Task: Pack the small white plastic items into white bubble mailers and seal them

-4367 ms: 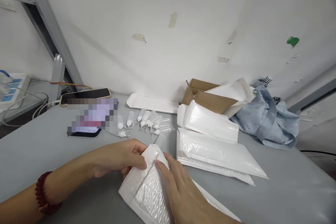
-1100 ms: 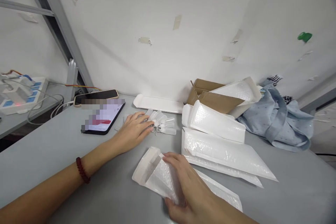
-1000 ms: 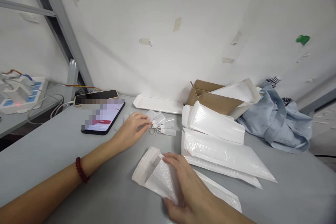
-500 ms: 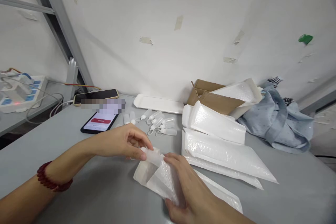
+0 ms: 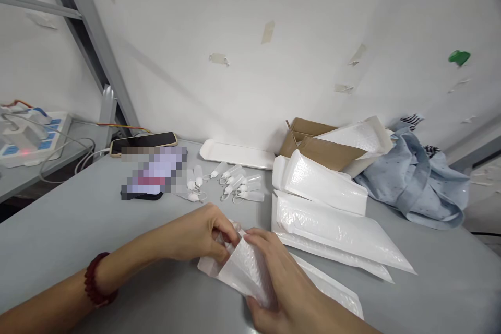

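Observation:
My right hand [image 5: 284, 276] grips a white bubble mailer [image 5: 247, 266] near the front of the table, thumb below and fingers on top. The mailer's mouth gapes towards the left. At that mouth my left hand [image 5: 207, 235] is closed, with thumb and fingertips tucked into the opening. What they pinch is hidden inside the mailer. Several small clear squeeze bottles with white tips and looped caps [image 5: 237, 182] lie beyond my hands. Close to my right hand is a stack of white bubble mailers [image 5: 332, 224].
Another mailer [image 5: 238, 154] lies flat by the wall. At the back right are an open cardboard box [image 5: 329, 151] and a light blue cloth bag [image 5: 415, 182]. Two phones, one dark-screened [image 5: 144, 143] and one lit [image 5: 156, 172], lie at left, near a power strip [image 5: 35, 138].
My left hand has moved right and down into the mailer's mouth. The translucent bottle it held at the opening is now out of sight. My right hand keeps its grip.

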Demonstrator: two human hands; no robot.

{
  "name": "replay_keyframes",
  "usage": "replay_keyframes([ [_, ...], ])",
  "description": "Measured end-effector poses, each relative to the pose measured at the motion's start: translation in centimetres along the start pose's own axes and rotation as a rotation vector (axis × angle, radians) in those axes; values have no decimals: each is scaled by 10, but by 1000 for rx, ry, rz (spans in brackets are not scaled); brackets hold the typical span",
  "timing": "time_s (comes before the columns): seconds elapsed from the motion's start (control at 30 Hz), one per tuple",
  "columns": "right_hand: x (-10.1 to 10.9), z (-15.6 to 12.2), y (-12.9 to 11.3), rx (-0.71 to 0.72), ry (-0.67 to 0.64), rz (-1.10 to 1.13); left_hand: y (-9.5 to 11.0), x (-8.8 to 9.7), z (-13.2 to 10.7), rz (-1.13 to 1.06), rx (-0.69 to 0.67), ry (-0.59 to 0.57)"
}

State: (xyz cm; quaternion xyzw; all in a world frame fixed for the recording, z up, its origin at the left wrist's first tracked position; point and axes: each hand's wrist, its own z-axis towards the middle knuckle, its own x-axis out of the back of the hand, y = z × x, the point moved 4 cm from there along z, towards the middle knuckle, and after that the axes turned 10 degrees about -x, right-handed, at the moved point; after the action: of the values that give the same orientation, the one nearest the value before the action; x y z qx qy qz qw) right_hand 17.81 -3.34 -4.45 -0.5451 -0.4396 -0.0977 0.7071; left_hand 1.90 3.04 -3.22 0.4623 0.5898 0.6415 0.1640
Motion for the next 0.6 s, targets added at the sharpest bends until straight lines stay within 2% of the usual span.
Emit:
replay_keyframes([
  [0.1,1,0,-1,9,3,0,5,1,0,46,-21,47],
  [0.3,2,-1,-1,-4,-15,-9,-2,19,-9,1,91,163],
  [0.4,1,-2,-1,-15,-9,-9,-3,11,-7,-67,94,152],
  [0.47,1,-1,-1,-11,-3,-8,-2,2,-4,-69,49,126],
  [0.6,2,0,-3,-13,-30,-27,0,-2,-3,152,-50,174],
])
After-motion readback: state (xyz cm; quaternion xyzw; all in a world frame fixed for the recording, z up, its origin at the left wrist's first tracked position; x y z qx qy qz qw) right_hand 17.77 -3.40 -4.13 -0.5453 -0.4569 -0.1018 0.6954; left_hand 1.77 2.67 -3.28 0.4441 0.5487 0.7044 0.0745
